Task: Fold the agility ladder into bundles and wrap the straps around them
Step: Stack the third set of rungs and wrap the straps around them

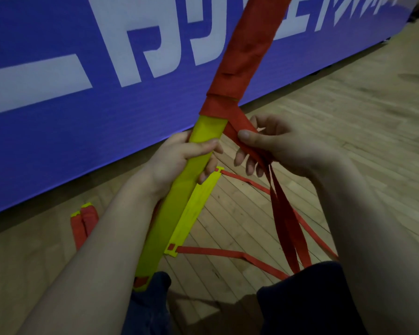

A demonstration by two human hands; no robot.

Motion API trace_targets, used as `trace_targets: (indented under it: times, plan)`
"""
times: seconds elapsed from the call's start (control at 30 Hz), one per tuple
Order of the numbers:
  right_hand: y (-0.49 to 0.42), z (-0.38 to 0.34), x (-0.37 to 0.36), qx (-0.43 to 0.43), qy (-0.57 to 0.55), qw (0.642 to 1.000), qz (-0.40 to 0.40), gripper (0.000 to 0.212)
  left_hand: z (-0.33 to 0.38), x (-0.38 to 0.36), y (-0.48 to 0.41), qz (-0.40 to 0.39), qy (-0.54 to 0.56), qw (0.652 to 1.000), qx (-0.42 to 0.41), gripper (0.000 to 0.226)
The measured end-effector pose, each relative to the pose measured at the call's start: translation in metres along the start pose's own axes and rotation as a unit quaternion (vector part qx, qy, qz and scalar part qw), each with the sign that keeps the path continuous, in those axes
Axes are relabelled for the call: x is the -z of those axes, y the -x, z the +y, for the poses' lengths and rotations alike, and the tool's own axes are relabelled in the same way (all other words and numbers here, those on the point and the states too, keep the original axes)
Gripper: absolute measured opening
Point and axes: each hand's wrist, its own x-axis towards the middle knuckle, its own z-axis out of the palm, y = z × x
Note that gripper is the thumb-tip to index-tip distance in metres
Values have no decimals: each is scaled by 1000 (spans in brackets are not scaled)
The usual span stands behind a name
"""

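red strap wound halfway down the yellow bundle

the left hand (177,160) gripped the bundle of yellow rungs (169,213) around its middle, thumb and fingers curled round it. the bundle stood tilted, its lower end near the person's dark trouser leg (150,301) and its upper part running out of the top of the frame. that upper part was covered in turns of red strap (242,56), with the lowest turn just above the left hand. from there the strap ran down to the right hand (281,146), which pinched it between thumb and fingers just beside the bundle. below that hand, loose lengths of strap hung down toward the knee. one loose yellow rung (194,213) lay flat on the wooden floor (348,117) just behind the bundle, with thin red straps leading from both its ends toward the person. at the left, on the floor, lay a second bundle (84,223) already wrapped in red, close to the blue banner (58,105) with white lettering.
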Motion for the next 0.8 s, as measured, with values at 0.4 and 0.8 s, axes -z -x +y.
trace_targets:
  times: [0.4, 0.8]
  plan:
    - [-2, -6, -27, 25, 140, 987, 74, 13, -16, -19, -14, 267, -332, 904, -17, 16]
    - [-13, 1, -54, 33, 53, 948, 312, 42, -36, -48, -9, 305, -601, 738, -17, 93]
